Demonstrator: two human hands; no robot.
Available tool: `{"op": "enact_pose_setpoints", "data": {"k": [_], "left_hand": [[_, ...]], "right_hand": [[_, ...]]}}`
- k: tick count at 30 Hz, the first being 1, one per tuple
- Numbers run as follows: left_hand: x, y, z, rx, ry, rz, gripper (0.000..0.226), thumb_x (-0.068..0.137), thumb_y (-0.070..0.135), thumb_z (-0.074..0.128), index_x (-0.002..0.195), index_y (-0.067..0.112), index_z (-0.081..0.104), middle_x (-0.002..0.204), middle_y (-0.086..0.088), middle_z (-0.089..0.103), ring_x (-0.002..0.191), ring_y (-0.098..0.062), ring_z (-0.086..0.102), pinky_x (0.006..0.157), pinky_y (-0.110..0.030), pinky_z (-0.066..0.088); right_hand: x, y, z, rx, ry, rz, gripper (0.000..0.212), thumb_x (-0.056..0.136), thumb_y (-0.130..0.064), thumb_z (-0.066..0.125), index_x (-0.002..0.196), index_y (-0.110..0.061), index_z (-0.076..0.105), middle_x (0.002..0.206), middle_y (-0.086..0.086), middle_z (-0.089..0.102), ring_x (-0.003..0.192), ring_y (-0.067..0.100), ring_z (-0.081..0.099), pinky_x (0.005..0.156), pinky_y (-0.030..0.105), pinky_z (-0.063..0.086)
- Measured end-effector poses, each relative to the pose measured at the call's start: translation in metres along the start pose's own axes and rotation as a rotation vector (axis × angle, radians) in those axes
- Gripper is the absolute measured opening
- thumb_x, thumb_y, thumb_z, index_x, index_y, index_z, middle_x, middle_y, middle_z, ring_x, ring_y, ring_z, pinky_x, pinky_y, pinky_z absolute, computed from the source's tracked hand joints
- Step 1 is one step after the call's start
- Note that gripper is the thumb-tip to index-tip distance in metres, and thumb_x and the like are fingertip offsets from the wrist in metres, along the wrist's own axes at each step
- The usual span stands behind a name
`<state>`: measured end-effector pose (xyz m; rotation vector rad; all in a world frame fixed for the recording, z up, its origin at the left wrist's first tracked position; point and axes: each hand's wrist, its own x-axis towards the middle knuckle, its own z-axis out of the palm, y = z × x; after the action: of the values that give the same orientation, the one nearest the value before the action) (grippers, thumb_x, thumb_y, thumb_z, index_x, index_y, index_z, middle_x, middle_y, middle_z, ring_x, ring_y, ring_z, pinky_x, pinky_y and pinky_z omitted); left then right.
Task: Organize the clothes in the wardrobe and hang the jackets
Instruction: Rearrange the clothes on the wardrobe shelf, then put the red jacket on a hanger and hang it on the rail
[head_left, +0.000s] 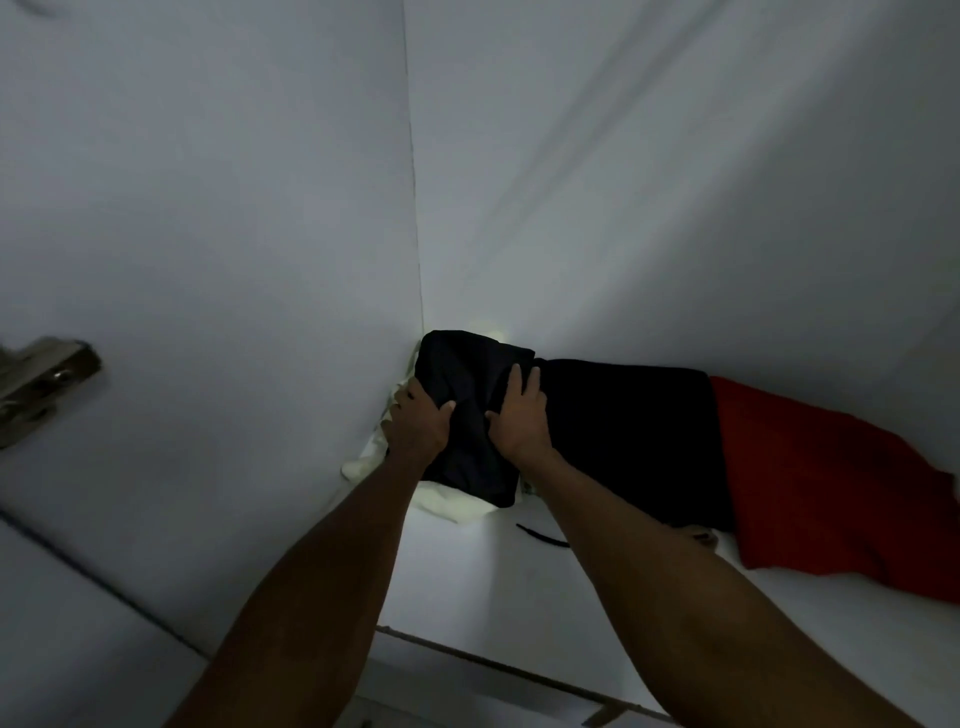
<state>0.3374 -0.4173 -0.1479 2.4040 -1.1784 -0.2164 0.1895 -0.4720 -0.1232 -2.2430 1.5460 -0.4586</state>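
A folded dark garment (470, 395) lies on a white garment (452, 501) in the back left corner of a white wardrobe shelf (519, 587). My left hand (418, 421) grips its left edge, thumb on top and fingers tucked under the side. My right hand (519, 415) lies flat on its right part, fingers straight and pressing down. Right of it lies a black folded garment (634, 436), and beyond that a red one (831, 493).
The wardrobe's left side wall (208, 260) and back wall (675, 182) close in the corner. A metal door hinge (41, 384) sits on the left wall. A dark cord (540, 538) lies on the shelf in front of the black garment.
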Motion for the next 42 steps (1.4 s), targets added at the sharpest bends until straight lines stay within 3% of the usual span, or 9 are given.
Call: {"op": "enact_pose_setpoints", "data": {"k": [5, 9, 13, 16, 18, 25, 29, 39, 42], "left_hand": [[-0.043, -0.004, -0.019, 0.172, 0.134, 0.041, 0.075, 0.097, 0.044, 0.059, 0.153, 0.002, 0.033, 0.138, -0.025, 0.05, 0.121, -0.042, 0.054, 0.101, -0.049, 0.041], [-0.08, 0.005, -0.043, 0.24, 0.177, 0.114, 0.058, 0.086, 0.03, 0.068, 0.138, 0.009, 0.051, 0.127, -0.016, 0.057, 0.111, -0.034, 0.057, 0.092, -0.044, 0.042], [-0.112, 0.01, -0.051, 0.159, 0.176, 0.211, 0.029, 0.088, 0.027, 0.065, 0.116, 0.016, 0.062, 0.114, -0.008, 0.061, 0.104, -0.028, 0.06, 0.088, -0.04, 0.041], [-0.159, 0.003, -0.062, 0.108, 0.265, 0.306, 0.006, 0.084, 0.017, 0.065, 0.09, 0.018, 0.067, 0.091, -0.003, 0.062, 0.085, -0.026, 0.063, 0.076, -0.038, 0.044], [-0.166, 0.002, -0.063, 0.072, 0.266, 0.31, 0.006, 0.086, 0.014, 0.063, 0.082, 0.019, 0.066, 0.086, -0.001, 0.061, 0.08, -0.022, 0.062, 0.075, -0.04, 0.05], [-0.26, -0.022, -0.066, 0.044, 0.259, 0.335, 0.005, 0.087, 0.017, 0.067, 0.085, 0.021, 0.067, 0.09, -0.001, 0.064, 0.081, -0.022, 0.063, 0.078, -0.038, 0.051], [-0.28, -0.01, -0.074, 0.02, 0.216, 0.35, 0.006, 0.09, 0.019, 0.064, 0.089, 0.024, 0.069, 0.096, -0.001, 0.064, 0.089, -0.022, 0.063, 0.083, -0.036, 0.051], [-0.271, 0.122, -0.037, -0.082, 0.0, 0.625, 0.014, 0.092, 0.018, 0.06, 0.095, 0.021, 0.073, 0.102, -0.003, 0.066, 0.091, -0.026, 0.066, 0.084, -0.042, 0.054], [-0.259, 0.168, -0.014, -0.16, -0.077, 0.669, 0.014, 0.095, 0.018, 0.058, 0.097, 0.019, 0.072, 0.103, -0.005, 0.064, 0.091, -0.027, 0.066, 0.084, -0.044, 0.055]], "right_hand": [[-0.038, 0.011, -0.022, -0.278, -0.034, -0.247, 0.051, 0.102, -0.042, 0.046, 0.147, -0.017, 0.046, 0.164, 0.017, 0.022, 0.149, 0.036, 0.021, 0.115, 0.046, 0.031], [-0.072, 0.016, -0.044, -0.25, 0.02, -0.229, 0.064, 0.098, -0.036, 0.055, 0.153, -0.012, 0.033, 0.162, 0.022, 0.021, 0.144, 0.039, 0.028, 0.111, 0.046, 0.037], [-0.1, 0.028, -0.049, -0.233, 0.031, -0.207, 0.055, 0.095, -0.037, 0.058, 0.142, -0.012, 0.043, 0.155, 0.02, 0.031, 0.135, 0.037, 0.037, 0.105, 0.045, 0.041], [-0.146, 0.033, -0.056, -0.198, 0.025, -0.242, 0.049, 0.094, -0.033, 0.059, 0.136, -0.01, 0.048, 0.145, 0.019, 0.043, 0.128, 0.037, 0.043, 0.102, 0.043, 0.043], [-0.154, 0.034, -0.052, -0.185, 0.049, -0.249, 0.049, 0.092, -0.028, 0.059, 0.136, -0.009, 0.049, 0.143, 0.017, 0.045, 0.128, 0.036, 0.044, 0.1, 0.042, 0.044], [-0.246, 0.053, -0.043, -0.192, -0.021, -0.215, 0.059, 0.099, -0.038, 0.055, 0.149, -0.013, 0.036, 0.161, 0.015, 0.024, 0.147, 0.034, 0.024, 0.116, 0.044, 0.03], [-0.269, 0.061, -0.052, -0.169, -0.017, -0.191, 0.061, 0.099, -0.038, 0.056, 0.151, -0.014, 0.035, 0.161, 0.015, 0.023, 0.148, 0.033, 0.023, 0.115, 0.044, 0.032], [-0.252, 0.171, -0.133, -0.192, 0.147, 0.102, 0.063, 0.092, -0.031, 0.063, 0.146, -0.012, 0.04, 0.151, 0.017, 0.036, 0.134, 0.035, 0.038, 0.107, 0.045, 0.04], [-0.244, 0.216, -0.163, -0.19, 0.181, 0.224, 0.068, 0.093, -0.036, 0.062, 0.15, -0.01, 0.035, 0.158, 0.019, 0.029, 0.14, 0.037, 0.034, 0.112, 0.047, 0.036]]}}
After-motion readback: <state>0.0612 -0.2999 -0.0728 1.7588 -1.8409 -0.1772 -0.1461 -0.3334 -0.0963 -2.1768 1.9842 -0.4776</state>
